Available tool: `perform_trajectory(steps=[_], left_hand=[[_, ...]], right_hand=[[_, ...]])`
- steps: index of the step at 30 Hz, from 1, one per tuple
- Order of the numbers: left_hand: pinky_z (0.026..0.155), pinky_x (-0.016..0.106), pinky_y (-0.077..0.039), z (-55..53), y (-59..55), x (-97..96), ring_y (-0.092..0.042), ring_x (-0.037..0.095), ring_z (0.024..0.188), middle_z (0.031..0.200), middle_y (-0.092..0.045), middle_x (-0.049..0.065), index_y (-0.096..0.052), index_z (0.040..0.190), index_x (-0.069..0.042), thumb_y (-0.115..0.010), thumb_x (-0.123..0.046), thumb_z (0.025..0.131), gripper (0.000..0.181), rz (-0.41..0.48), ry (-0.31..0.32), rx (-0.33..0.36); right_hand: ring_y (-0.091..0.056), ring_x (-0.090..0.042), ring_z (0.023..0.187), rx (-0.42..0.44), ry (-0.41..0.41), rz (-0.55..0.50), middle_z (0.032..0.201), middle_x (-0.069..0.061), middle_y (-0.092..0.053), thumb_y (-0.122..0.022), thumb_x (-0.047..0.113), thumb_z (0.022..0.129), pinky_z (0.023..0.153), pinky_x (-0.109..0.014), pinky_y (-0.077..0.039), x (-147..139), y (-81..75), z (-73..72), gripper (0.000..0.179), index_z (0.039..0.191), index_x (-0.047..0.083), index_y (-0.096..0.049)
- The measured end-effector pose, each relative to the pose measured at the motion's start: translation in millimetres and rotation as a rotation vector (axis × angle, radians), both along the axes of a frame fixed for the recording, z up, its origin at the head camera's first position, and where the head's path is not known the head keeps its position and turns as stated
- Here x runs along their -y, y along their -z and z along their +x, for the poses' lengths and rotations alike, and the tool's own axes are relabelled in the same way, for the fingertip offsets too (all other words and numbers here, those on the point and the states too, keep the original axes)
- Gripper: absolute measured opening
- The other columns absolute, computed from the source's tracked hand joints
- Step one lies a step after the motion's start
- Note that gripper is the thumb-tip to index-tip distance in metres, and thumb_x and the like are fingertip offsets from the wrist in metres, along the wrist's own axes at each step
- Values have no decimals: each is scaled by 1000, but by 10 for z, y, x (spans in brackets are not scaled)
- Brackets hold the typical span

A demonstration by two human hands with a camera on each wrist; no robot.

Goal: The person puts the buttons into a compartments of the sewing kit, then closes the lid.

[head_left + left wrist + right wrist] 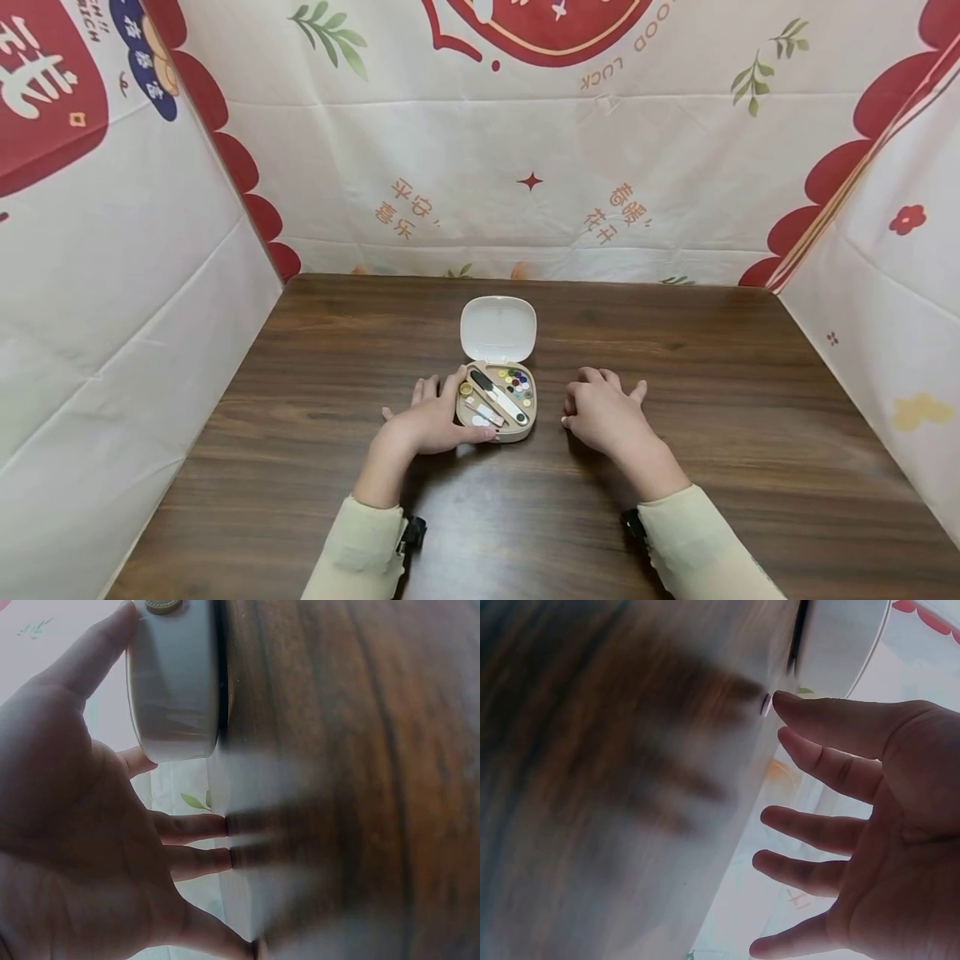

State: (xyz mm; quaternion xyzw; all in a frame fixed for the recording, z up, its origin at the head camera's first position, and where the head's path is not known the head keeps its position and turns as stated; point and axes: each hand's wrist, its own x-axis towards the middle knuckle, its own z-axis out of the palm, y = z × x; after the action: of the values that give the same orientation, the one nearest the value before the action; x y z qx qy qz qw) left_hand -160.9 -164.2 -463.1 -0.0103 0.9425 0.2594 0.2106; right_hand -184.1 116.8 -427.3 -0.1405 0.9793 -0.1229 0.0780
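In the head view an open sewing kit box [513, 435] lies on the table, its white lid [498, 328] tipped back. Several coloured buttons or beads [516, 381], a white tool with black ends [498, 397] and a pale strip with pink markings [483, 412] are inside. My left hand [431, 422] holds the box's left side between thumb and index finger, the other fingers spread onto the table. To the right of the box is my right hand [603, 412], fingers loosely bent. By its thumb tip, a small pale disc [765, 704] sits at the tabletop; contact is unclear.
The brown wooden table [337, 333] carries the box. Printed white cloth [487, 217] hangs behind it and on both sides. Each sleeve has a black strap device, on the left wrist [412, 533] and right wrist [633, 525].
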Motion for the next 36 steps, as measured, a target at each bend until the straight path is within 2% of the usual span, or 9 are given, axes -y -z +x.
perform_trajectory(steps=[12, 18, 24, 31, 36], left_hand=[[109, 95, 1, 45, -103, -59, -2, 40, 168, 179, -12, 20, -6, 170, -47, -73, -81, 79, 118, 10, -12, 21], [110, 94, 1, 11, -89, -61, 0, 40, 168, 179, -12, 21, -6, 170, -47, -74, -78, 81, 117, 16, -14, 9], [109, 95, -1, 24, -94, -67, 0, 40, 168, 179, -12, 20, -5, 171, -45, -74, -80, 80, 119, -2, -12, 9], [108, 96, 0, 13, -44, -50, 1, 40, 168, 179, -12, 20, -6, 171, -45, -75, -78, 80, 119, 1, -12, 1], [109, 95, -1, 38, -71, -48, -1, 40, 168, 179, -12, 20, -7, 171, -45, -75, -78, 81, 117, 9, -18, -1]], right_hand=[[-40, -56, 148, 12, 5, 10, 156, -27, -53, -79, 20, 93, 106, -97, -11, -35, 6, -28, 26, 71, 21, -64], [-39, -56, 149, 19, 6, 23, 157, -26, -52, -77, 22, 95, 106, -97, -12, -36, 1, -35, 22, 75, 20, -68], [-38, -56, 150, 26, 1, 20, 158, -25, -51, -77, 20, 93, 107, -97, -12, -15, 15, -44, 25, 71, 19, -66], [-40, -53, 150, 29, 1, 15, 157, -22, -53, -77, 16, 91, 107, -96, -13, 12, -5, -25, 30, 66, 17, -61], [-40, -52, 149, 29, -1, 15, 156, -21, -54, -75, 14, 92, 107, -96, -13, 28, -18, -14, 30, 66, 16, -60]])
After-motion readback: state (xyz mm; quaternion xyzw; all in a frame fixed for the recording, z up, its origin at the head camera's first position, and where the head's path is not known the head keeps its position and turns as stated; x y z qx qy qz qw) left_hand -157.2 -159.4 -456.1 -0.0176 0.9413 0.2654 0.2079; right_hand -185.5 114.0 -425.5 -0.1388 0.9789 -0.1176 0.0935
